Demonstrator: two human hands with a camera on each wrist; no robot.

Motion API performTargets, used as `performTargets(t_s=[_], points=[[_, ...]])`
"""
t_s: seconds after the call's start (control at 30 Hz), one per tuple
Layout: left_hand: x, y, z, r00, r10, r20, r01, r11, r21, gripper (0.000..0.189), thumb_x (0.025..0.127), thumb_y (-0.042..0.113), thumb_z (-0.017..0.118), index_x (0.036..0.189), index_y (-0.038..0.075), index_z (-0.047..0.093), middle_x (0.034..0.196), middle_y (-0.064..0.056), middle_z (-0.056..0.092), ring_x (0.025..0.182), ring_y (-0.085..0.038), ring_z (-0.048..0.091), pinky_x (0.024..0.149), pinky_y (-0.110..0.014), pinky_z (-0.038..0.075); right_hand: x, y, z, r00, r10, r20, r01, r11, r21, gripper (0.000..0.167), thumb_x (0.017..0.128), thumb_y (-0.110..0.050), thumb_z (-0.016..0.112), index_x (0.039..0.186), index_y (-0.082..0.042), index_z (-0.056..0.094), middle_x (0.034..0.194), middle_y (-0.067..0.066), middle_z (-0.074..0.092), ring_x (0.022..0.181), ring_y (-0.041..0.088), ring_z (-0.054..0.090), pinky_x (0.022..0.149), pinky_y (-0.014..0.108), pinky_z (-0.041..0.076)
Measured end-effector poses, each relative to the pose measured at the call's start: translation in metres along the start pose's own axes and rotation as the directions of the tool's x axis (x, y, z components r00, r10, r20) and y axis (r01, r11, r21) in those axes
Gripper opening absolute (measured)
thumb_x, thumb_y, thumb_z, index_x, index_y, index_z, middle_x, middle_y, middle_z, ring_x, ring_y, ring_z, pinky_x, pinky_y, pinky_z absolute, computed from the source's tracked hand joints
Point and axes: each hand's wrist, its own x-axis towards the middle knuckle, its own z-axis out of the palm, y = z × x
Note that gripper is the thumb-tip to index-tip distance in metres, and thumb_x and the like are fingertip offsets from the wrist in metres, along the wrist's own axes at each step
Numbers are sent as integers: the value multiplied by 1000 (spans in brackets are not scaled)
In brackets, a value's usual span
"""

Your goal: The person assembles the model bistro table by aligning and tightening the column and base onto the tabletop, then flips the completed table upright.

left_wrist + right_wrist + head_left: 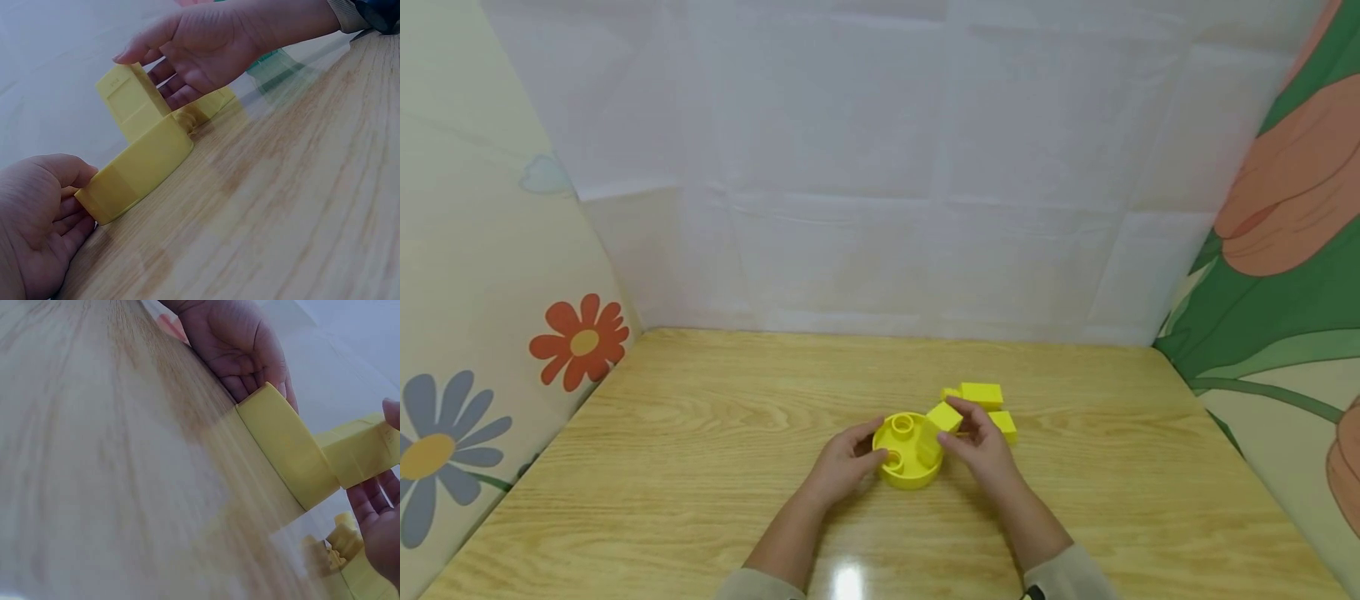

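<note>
A round yellow base [907, 482] with a raised rim and ring-shaped sockets lies on the table. My left hand [842, 467] grips its left rim, thumb on the near socket side and fingers round the outer wall. My right hand [988, 450] pinches a yellow rectangular block [945, 416] between thumb and fingers. The block stands tilted at the right side of the base, its lower end inside the rim. In the left wrist view the block [134, 103] rises above the base wall [144, 169], with a recessed panel on its face.
Behind and beside my right hand lie more yellow blocks [981, 393], some with round pegs, on the wood-grain table [715, 417]. A white sheet [880, 183] hangs at the table's back edge. Flower-patterned panels [475, 250] stand at both sides.
</note>
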Motion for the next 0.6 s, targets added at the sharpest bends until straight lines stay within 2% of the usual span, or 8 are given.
performTargets(t_s=[0.4, 0.5, 0.6], points=[[-2, 2, 0, 1000, 14, -1, -14, 1000, 1, 53, 92, 11, 65, 140, -5, 48, 142, -24, 52, 130, -37, 51, 107, -48, 44, -1, 0, -2, 999, 25, 34, -24, 999, -31, 56, 89, -5, 69, 141, -7, 49, 136, 14, 54, 102, 11, 52, 82, 17, 48], [-2, 2, 0, 1000, 15, 1, -15, 1000, 1, 53, 92, 11, 65, 140, -5, 48, 142, -24, 51, 131, -38, 51, 108, -48, 43, -1, -1, -2, 999, 29, 30, -28, 999, -25, 54, 89, -6, 70, 139, -6, 48, 139, 14, 52, 111, 14, 51, 87, 18, 47], [-1, 2, -1, 1000, 18, 6, -18, 1000, 10, 54, 92, 12, 65, 140, -5, 48, 143, -24, 51, 131, -38, 50, 108, -49, 43, -2, -1, -3, 999, 29, 26, -29, 1000, -3, 53, 89, -5, 69, 136, -3, 47, 140, 15, 52, 123, 21, 49, 97, 24, 45]])
